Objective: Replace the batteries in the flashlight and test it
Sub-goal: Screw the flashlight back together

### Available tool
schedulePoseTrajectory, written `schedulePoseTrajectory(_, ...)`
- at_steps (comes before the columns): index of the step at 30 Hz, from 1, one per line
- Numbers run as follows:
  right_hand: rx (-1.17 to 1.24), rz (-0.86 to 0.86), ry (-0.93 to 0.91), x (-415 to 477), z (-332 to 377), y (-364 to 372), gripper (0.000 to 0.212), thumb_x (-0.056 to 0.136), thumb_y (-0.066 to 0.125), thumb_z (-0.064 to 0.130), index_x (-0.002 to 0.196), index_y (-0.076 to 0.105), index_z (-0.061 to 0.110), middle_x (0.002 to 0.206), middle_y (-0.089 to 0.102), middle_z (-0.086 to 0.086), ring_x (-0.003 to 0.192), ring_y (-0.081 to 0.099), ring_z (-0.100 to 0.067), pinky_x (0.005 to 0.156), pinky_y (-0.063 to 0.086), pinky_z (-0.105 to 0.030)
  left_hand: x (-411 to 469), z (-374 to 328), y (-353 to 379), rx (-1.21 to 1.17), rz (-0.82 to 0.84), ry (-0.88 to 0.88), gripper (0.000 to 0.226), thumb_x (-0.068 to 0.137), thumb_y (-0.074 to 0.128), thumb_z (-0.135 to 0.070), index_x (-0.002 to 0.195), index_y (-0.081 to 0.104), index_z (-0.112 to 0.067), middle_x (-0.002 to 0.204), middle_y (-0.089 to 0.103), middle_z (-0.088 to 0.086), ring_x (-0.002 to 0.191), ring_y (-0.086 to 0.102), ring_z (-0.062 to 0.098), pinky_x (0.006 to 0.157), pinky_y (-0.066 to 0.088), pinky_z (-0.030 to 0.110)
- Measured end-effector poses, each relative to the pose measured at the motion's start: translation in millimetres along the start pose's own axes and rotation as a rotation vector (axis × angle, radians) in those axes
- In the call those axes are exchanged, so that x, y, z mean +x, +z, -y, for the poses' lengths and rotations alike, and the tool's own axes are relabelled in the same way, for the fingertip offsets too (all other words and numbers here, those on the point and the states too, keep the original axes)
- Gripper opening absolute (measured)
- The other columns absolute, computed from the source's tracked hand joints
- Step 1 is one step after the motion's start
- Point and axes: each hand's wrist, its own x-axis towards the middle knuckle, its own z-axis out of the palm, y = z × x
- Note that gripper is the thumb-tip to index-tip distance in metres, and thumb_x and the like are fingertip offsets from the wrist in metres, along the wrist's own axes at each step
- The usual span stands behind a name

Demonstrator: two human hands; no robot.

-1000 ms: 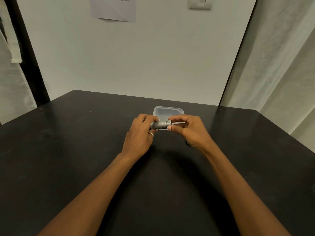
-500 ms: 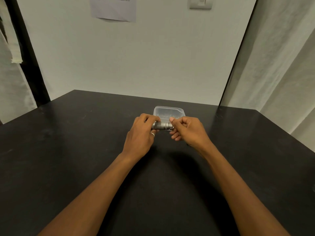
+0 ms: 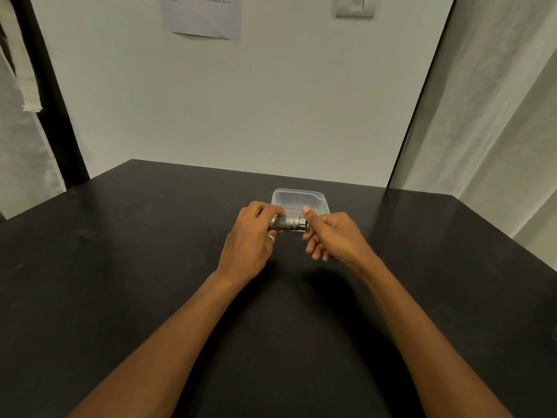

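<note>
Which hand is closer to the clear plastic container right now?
Right. The right hand has its thumb raised in front of the clear plastic container, at the flashlight's right end. The left hand grips the flashlight's other end, just left of the container.

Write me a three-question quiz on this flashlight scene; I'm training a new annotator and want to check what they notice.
1. True or false: the flashlight lies flat on the black table.
2. Which hand wears a ring? A) left hand B) right hand C) neither
3. Fill in: just behind the hands sits a clear plastic ____.

Key:
1. False; both hands hold it above the table.
2. A
3. container
</note>
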Motion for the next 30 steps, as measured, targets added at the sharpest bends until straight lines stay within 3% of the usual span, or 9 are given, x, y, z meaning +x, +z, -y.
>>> schedulePoseTrajectory(5, -0.104, -0.063, -0.014, -0.5, 0.1, 2.5, 0.069, 0.103, 0.035, 0.061, 0.077, 0.074, 0.01, 0.063, 0.074, -0.008, 0.048, 0.066, -0.011, 0.045, 0.046, -0.017, 0.0, -0.7, 0.2, -0.003, -0.007, -0.014, 0.037, 0.088, 0.072, -0.004, 0.119, 0.062, -0.021, 0.12, 0.056, 0.0, 0.105, 0.052, 0.016, 0.074, 0.057, 0.042)
schedulePoseTrajectory(7, -0.054, -0.08, -0.025, -0.5, 0.1, -0.4, 0.057, 0.105, 0.038, 0.055, 0.088, 0.075, 0.014, 0.073, 0.076, -0.006, 0.059, 0.07, -0.011, 0.05, 0.05, -0.017, -0.2, -0.3, -0.3, -0.009, -0.016, -0.041, 0.036, 0.089, 0.071, -0.004, 0.119, 0.062, -0.021, 0.12, 0.055, 0.0, 0.105, 0.052, 0.016, 0.073, 0.057, 0.042)
schedulePoseTrajectory(10, 0.047, 0.002, -0.109, 3.1, -3.2, -6.6, 0.018, 0.102, 0.058, 0.032, 0.108, 0.07, 0.019, 0.098, 0.075, -0.002, 0.083, 0.075, -0.016, 0.064, 0.06, -0.025, 0.6, 1.3, -0.8, -0.014, -0.025, -0.079, 0.035, 0.09, 0.07, -0.005, 0.12, 0.062, -0.021, 0.121, 0.055, 0.001, 0.105, 0.052, 0.017, 0.074, 0.057, 0.043)
schedulePoseTrajectory(12, 0.031, 0.057, -0.161, 5.1, -6.1, -6.6, 0.012, 0.099, 0.065, 0.023, 0.11, 0.067, 0.024, 0.102, 0.074, -0.001, 0.089, 0.075, -0.016, 0.068, 0.061, -0.027, 0.6, 1.4, -1.0, -0.011, -0.025, -0.078, 0.035, 0.089, 0.07, -0.005, 0.119, 0.062, -0.022, 0.12, 0.055, 0.001, 0.104, 0.052, 0.018, 0.073, 0.057, 0.044)
schedulePoseTrajectory(14, -0.012, 0.057, -0.181, 5.3, -7.7, -4.1, 0.008, 0.098, 0.065, 0.026, 0.106, 0.067, 0.024, 0.097, 0.075, -0.001, 0.086, 0.075, -0.014, 0.067, 0.06, -0.025, 0.3, 1.2, -1.0, 0.0, -0.018, -0.066, 0.036, 0.088, 0.071, -0.004, 0.118, 0.062, -0.022, 0.119, 0.055, 0.001, 0.104, 0.052, 0.018, 0.072, 0.057, 0.043)
schedulePoseTrajectory(19, -0.169, -0.04, -0.129, 2.5, -7.2, 1.3, 0.048, 0.103, 0.043, 0.055, 0.085, 0.072, 0.021, 0.073, 0.075, 0.001, 0.067, 0.072, -0.009, 0.063, 0.053, -0.02, 0.2, -1.3, -0.3, 0.022, -0.002, -0.026, 0.037, 0.087, 0.073, -0.004, 0.119, 0.062, -0.02, 0.119, 0.056, 0.002, 0.103, 0.053, 0.018, 0.072, 0.057, 0.039)
schedulePoseTrajectory(22, -0.212, -0.081, -0.112, 1.4, -8.2, 2.6, 0.056, 0.104, 0.032, 0.059, 0.086, 0.07, 0.022, 0.076, 0.075, 0.001, 0.068, 0.071, -0.01, 0.069, 0.054, -0.023, 0.2, -2.1, 0.0, 0.027, 0.006, -0.03, 0.035, 0.088, 0.073, -0.007, 0.119, 0.062, -0.02, 0.119, 0.056, 0.002, 0.104, 0.053, 0.018, 0.072, 0.056, 0.038)
schedulePoseTrajectory(26, -0.121, -0.014, -0.172, 6.0, -10.7, -0.7, 0.02, 0.099, 0.061, 0.041, 0.111, 0.063, 0.025, 0.1, 0.072, 0.004, 0.083, 0.073, -0.011, 0.068, 0.052, -0.02, 0.5, -0.6, -1.2, 0.02, -0.008, -0.067, 0.035, 0.089, 0.072, -0.007, 0.119, 0.062, -0.021, 0.121, 0.055, 0.002, 0.105, 0.053, 0.019, 0.072, 0.056, 0.039)
schedulePoseTrajectory(30, -0.115, 0.007, -0.215, 6.8, -11.8, 0.9, 0.017, 0.098, 0.065, 0.036, 0.106, 0.065, 0.02, 0.094, 0.074, 0.003, 0.081, 0.073, -0.01, 0.071, 0.055, -0.021, 0.7, 0.0, -1.3, 0.017, 0.009, -0.059, 0.035, 0.089, 0.072, -0.006, 0.119, 0.062, -0.021, 0.121, 0.055, 0.002, 0.106, 0.053, 0.018, 0.075, 0.057, 0.04)
